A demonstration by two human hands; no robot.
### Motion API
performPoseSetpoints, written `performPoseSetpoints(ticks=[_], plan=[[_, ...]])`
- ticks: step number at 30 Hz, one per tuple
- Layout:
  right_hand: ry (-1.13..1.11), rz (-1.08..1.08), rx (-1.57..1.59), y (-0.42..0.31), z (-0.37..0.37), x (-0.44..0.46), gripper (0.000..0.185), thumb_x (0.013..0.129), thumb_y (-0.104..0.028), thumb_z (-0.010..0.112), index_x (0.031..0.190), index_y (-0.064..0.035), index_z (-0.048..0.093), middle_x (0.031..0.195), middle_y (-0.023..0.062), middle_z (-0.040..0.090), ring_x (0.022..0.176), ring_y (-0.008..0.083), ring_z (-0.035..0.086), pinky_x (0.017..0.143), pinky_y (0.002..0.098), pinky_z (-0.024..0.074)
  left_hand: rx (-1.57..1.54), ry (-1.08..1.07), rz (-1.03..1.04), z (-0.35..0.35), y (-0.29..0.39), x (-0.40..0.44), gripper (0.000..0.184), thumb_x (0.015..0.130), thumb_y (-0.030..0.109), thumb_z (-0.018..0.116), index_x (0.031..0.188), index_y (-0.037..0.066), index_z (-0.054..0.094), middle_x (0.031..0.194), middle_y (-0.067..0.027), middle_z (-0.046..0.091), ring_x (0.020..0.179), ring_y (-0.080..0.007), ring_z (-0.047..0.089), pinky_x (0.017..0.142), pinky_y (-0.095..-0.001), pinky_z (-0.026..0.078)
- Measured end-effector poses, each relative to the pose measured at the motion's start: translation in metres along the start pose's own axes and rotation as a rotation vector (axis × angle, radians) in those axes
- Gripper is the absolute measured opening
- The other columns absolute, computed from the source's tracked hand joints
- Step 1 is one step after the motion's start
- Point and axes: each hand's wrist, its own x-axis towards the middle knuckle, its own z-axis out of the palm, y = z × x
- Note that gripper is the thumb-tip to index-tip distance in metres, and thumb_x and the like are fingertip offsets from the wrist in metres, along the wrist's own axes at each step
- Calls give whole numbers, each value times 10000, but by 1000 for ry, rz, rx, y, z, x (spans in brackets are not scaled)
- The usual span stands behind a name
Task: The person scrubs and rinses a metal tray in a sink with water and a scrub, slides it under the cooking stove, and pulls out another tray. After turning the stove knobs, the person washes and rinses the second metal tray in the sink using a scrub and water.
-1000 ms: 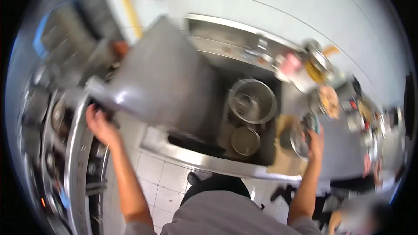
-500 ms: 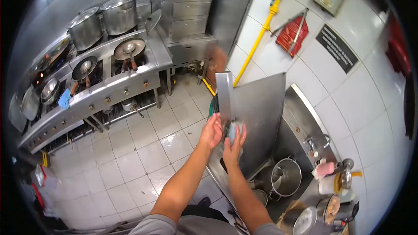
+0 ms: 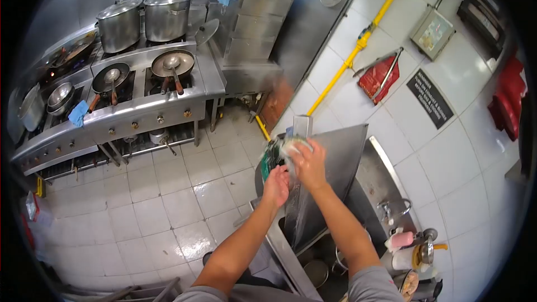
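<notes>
My right hand (image 3: 311, 162) is closed round a pale, crumpled thing (image 3: 295, 146), too unclear to name, near the top corner of an upright metal panel (image 3: 330, 159). Just below and to its left, my left hand (image 3: 277, 185) is raised with its fingers partly curled; whether it holds anything is hidden. Behind both hands stands a bin with a green and black lining (image 3: 268, 162). The panel rises at the left end of the metal sink (image 3: 386, 182), where a pot partly shows below my right forearm.
On the left, a stove (image 3: 168, 103) carries pans and two lidded pots (image 3: 168, 17). A yellow pipe (image 3: 349, 59) runs up the tiled wall. Jars and a pink bottle (image 3: 401, 239) stand at the lower right. Tiled floor (image 3: 173, 201) lies between stove and sink.
The view has swung left towards the stove. Both hands, wide apart at first, have come together beside the panel. My right hand has risen with the pale thing to above my left hand.
</notes>
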Motion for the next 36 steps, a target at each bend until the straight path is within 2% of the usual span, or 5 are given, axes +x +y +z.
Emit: performPoseSetpoints(ticks=[6, 16, 24, 28, 36], plan=[[51, 205, -50, 8, -22, 73, 369, 784, -67, 600, 1123, -194, 676, 1213, 17, 591, 1210, 342, 459, 986, 496, 350, -78, -59, -17, -17, -6, 9, 328, 969, 305, 478, 1119, 22, 552, 857, -104, 659, 841, -186, 593, 839, -274, 434], [-325, 272, 115, -71, -15, -187, 273, 760, -114, 636, 1005, -212, 707, 1103, -10, 573, 1082, 317, 483, 915, 465, 389, 657, 52, -39, 15, 42, 10, 451, 948, 457, 544, 1205, 89, 504, 861, -22, 584, 697, -96, 534, 604, -228, 435], [-614, 149, 200, -89, -12, -288, 189, 784, -164, 586, 935, -170, 700, 1063, 33, 568, 980, 270, 488, 828, 401, 406, 771, -49, 422, 94, 13, 20, 780, 924, 118, 612, 1485, 9, 81, 1239, -177, 518, 1128, -225, 514, 973, -337, 412], [-221, 339, 258, -67, -14, -209, 144, 835, -175, 587, 943, -140, 676, 1052, 61, 570, 991, 277, 505, 867, 413, 416, 856, -27, 564, 107, -7, 21, 750, 946, 157, 592, 1489, 33, 90, 1063, -115, 574, 985, -168, 531, 866, -320, 445], [-739, 328, 379, -108, 8, -397, 154, 837, -219, 551, 913, -187, 681, 998, 39, 548, 1039, 239, 496, 845, 367, 409, 846, 33, 571, 102, -5, 22, 840, 920, 146, 643, 1492, 15, 42, 963, -64, 596, 1047, -180, 528, 1076, -343, 296]])
